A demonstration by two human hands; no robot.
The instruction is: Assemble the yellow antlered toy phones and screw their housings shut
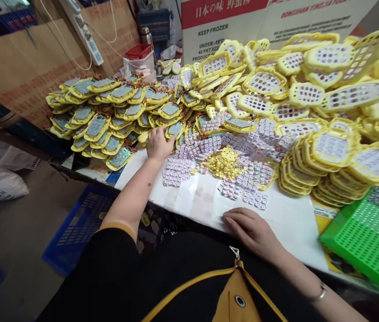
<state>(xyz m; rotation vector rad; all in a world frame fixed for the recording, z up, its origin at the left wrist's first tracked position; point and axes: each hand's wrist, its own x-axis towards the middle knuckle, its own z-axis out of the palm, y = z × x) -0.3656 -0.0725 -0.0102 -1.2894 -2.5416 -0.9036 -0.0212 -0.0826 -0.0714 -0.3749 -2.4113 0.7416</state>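
Note:
My left hand [157,144] reaches out to the heap of assembled yellow toy calculators with grey screens [109,112], fingers curled on one at its near edge [175,129]. My right hand [251,230] lies flat and open on the white sheet [286,219] by the table's near edge, holding nothing. Between the hands lie several sheets of small white key pads [189,154] and a little pile of tiny yellow parts [225,163].
A large pile of empty yellow cases [310,80] fills the right and back, with neat stacks [337,161] at the right. A green perforated tray [370,237] sits at the near right. A blue crate [78,223] is on the floor. Cardboard boxes [229,22] stand behind.

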